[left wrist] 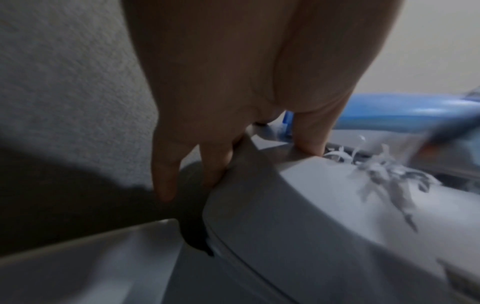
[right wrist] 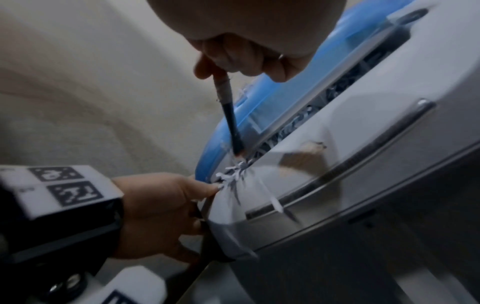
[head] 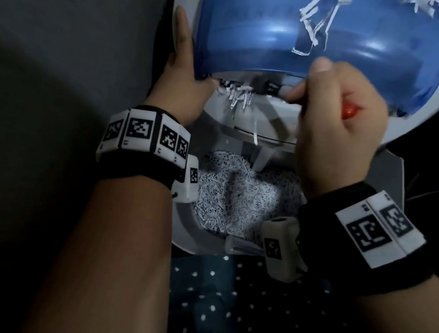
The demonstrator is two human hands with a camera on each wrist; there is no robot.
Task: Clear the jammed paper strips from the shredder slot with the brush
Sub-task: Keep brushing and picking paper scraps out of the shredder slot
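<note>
The right hand (right wrist: 249,45) pinches the brush (right wrist: 230,115), its tip in the paper strips (right wrist: 233,174) at the shredder (right wrist: 363,185) slot's left end, seemingly touching them. Left hand (head: 183,82), fingers straight, braces the shredder's left edge just beside.

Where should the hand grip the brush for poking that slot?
Grip the brush high on its handle, as the right hand does, coming from above the slot. The shaft is thin and straight, tip at the strips; a high grip keeps fingers clear of the cutters.
</note>
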